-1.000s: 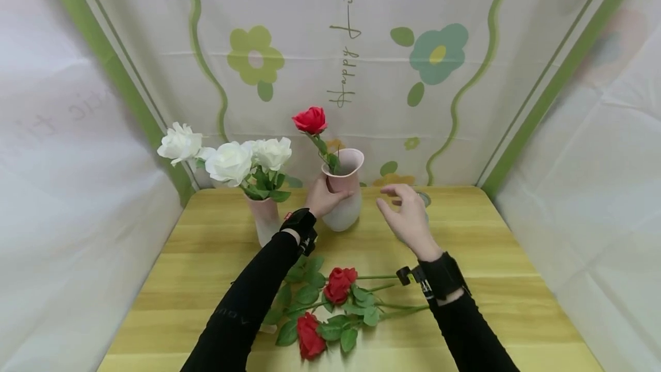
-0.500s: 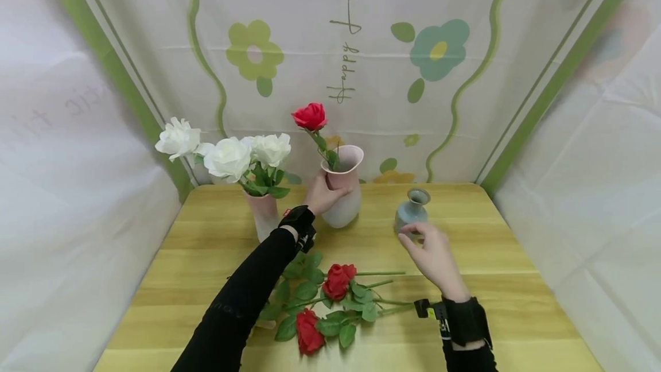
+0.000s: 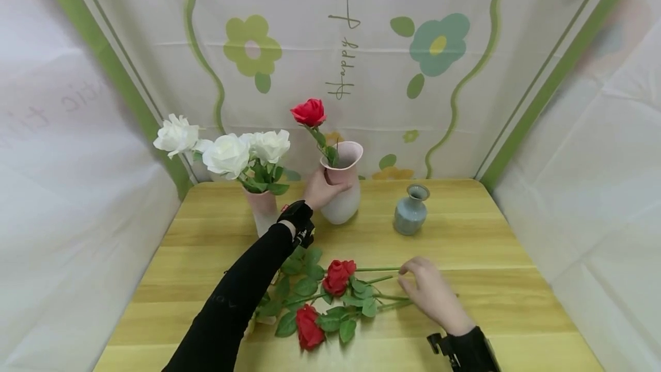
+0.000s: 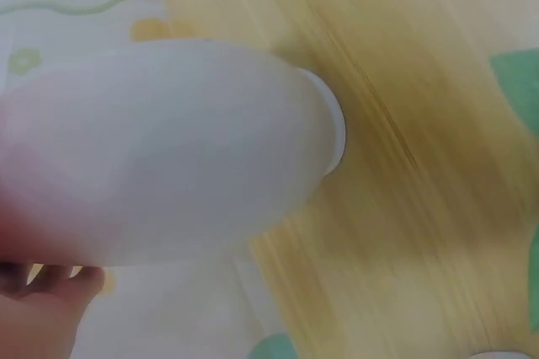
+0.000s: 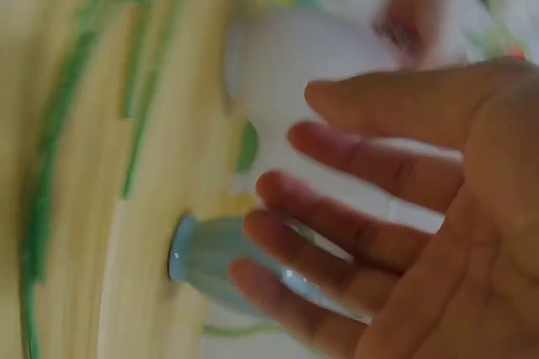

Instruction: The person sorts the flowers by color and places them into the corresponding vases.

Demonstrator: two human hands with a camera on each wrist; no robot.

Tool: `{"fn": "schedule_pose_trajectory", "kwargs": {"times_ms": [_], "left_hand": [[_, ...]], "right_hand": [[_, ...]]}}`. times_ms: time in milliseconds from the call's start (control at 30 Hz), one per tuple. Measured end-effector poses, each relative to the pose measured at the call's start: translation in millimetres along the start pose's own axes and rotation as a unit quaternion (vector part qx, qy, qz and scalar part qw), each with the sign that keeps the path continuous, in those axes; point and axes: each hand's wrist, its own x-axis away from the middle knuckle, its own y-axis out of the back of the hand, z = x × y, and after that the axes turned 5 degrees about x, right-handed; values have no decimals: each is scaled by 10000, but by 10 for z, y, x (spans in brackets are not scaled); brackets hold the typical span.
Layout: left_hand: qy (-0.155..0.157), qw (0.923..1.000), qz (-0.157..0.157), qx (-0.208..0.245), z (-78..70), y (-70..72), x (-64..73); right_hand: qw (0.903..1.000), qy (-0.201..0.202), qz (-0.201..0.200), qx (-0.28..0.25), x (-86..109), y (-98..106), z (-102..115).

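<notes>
In the head view my left hand [image 3: 321, 190] grips the upper part of a pink-and-white vase [image 3: 345, 202], thumb across its front. One red rose [image 3: 308, 112] leans in that vase. The left wrist view is filled by the vase's pale body [image 4: 185, 148], with curled fingers [image 4: 80, 285] at its side. My right hand [image 3: 432, 293] hovers at the stem ends of red roses [image 3: 338, 278] lying on the table. Another red bloom [image 3: 310, 327] lies nearer the front. The right wrist view, blurred, shows the fingers [image 5: 337, 216] spread and loosely bent, with nothing between them.
Left of the held vase stands a second pink-and-white vase [image 3: 263, 211] with white roses [image 3: 226, 155]. A small blue-grey vase [image 3: 410, 211] stands on the wooden table [image 3: 496, 257] at right. Printed white cloth [image 3: 310, 10] encloses the back and sides.
My right hand has moved down and toward the front, from beside the small blue-grey vase to the rose stems, uncovering that vase. My left hand keeps its grip on the pink-and-white vase.
</notes>
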Motion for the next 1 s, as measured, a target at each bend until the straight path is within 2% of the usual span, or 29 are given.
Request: {"fn": "schedule_pose_trajectory", "kwargs": {"times_ms": [67, 200, 400, 600, 767, 1000], "left_hand": [[12, 10000, -16, 16, -22, -5, -16], [142, 9992, -142, 337, -50, -35, -51], [258, 9947, -511, 853, -112, -72, -97], [309, 9920, -647, 1043, -68, -106, -117], [378, 9917, -685, 1021, 5, -143, -128], [188, 9935, -814, 778, -5, -182, -137]], "right_hand": [[9985, 418, 151, 305, 34, -66, -6], [9900, 1147, 300, 769, 97, -171, -52], [9779, 1822, 37, 1021, 103, -287, -137], [9584, 2532, -59, 1316, 113, -420, -135], [9437, 2823, 104, 1723, 145, -487, -129], [9366, 2853, 326, 2007, 130, -521, -142]]}}
